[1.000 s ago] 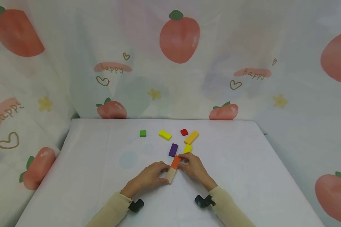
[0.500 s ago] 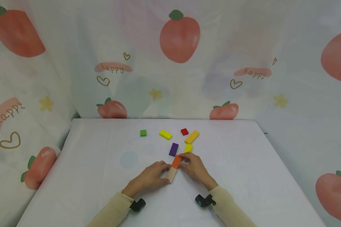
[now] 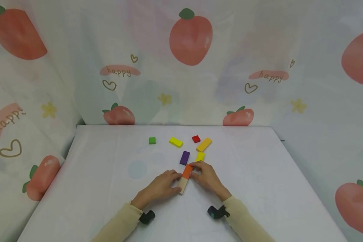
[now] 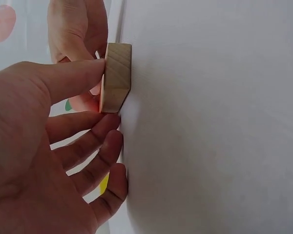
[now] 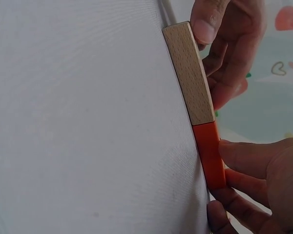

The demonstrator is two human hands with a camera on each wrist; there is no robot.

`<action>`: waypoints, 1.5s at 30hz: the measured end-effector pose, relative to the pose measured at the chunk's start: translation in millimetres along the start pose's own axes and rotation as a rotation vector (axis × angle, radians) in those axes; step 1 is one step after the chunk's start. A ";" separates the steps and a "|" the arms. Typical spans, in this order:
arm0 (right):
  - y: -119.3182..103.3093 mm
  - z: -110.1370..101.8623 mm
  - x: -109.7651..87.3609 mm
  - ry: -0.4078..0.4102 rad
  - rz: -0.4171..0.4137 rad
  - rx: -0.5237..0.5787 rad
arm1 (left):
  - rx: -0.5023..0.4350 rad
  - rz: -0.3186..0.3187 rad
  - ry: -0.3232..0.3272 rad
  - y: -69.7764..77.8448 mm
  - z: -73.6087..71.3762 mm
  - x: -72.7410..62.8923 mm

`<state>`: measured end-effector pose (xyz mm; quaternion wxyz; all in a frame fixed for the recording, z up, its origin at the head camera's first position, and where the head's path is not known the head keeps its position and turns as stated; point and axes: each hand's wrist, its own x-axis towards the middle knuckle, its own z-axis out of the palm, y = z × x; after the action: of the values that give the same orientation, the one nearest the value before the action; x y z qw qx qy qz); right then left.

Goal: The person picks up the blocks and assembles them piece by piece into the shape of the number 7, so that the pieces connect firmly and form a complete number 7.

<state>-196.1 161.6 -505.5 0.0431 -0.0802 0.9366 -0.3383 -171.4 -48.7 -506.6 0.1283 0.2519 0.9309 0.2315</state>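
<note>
Lying end to end on the table (image 3: 78, 201), a plain wooden block (image 3: 182, 187) and an orange block (image 3: 187, 171) form one slanting strip in the head view, between the person's left hand (image 3: 160, 186) and right hand (image 3: 208, 177). A purple block (image 3: 185, 158) and a yellow block (image 3: 201, 156) sit just beyond the orange one. From the left wrist, the left thumb and bent fingers hold the plain block, its end grain showing; in the dim light it is hard to tell which fingertips truly press. From the right wrist, the right hand bends thumb and fingers around the orange block's far part, and the two ends meet with hardly a seam. Both pieces look like stiff, light, smooth wood, sturdy but apt to slide; their long side edges likely give the surest hold.
</note>
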 end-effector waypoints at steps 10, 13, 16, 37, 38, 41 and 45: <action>-0.5 -1.5 2.7 -0.017 -0.004 -0.005 | -0.035 -0.006 0.007 -1.7 -1.3 2.9; 0.1 -1.3 3.6 -0.009 -0.019 -0.012 | -0.046 -0.002 0.013 -3.0 -1.8 3.9; 0.0 -1.4 4.2 -0.008 -0.025 -0.011 | -0.060 -0.009 0.007 -2.9 -3.6 4.2; -0.3 -33.7 6.1 0.021 0.011 0.015 | -0.052 -0.033 -0.013 0.8 -4.4 6.7; 0.5 -34.9 6.9 0.025 0.016 0.017 | -0.052 -0.035 -0.013 0.8 -4.0 6.8; 3.0 -36.9 8.6 0.037 0.022 0.017 | -0.058 -0.039 -0.017 0.3 -3.3 7.0; 6.9 -38.6 9.1 0.048 0.018 0.031 | -0.065 -0.050 -0.024 -0.8 -2.5 6.3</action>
<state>-211.1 189.3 -480.5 0.0249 -0.0629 0.9327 -0.3542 -177.9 -46.9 -505.6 0.1534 0.2268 0.9273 0.2552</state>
